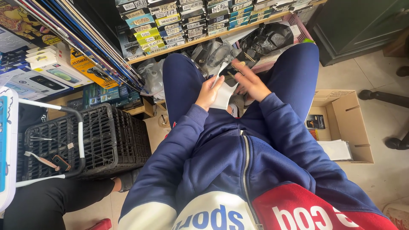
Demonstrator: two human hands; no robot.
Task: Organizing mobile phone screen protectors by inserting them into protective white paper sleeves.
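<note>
left hand (208, 93) clenched on a white sleeve (223, 94), thumb on top. sleeve's long axis runs up and away from the grip, its narrow flap (221, 70) sticking out beyond the fingers. right hand (250, 81), blurred, lies just right of the grip, fingers spread at the flap's far end; its hold cannot be told. cardboard box (341, 123) well apart to the right.

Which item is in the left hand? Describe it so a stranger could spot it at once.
Start at the blue-trousered knees of the seated person. Between them the left hand grips a flat white packet, its top flap lifted. It is the only plain white thing there; the bags behind are black or clear.
</note>
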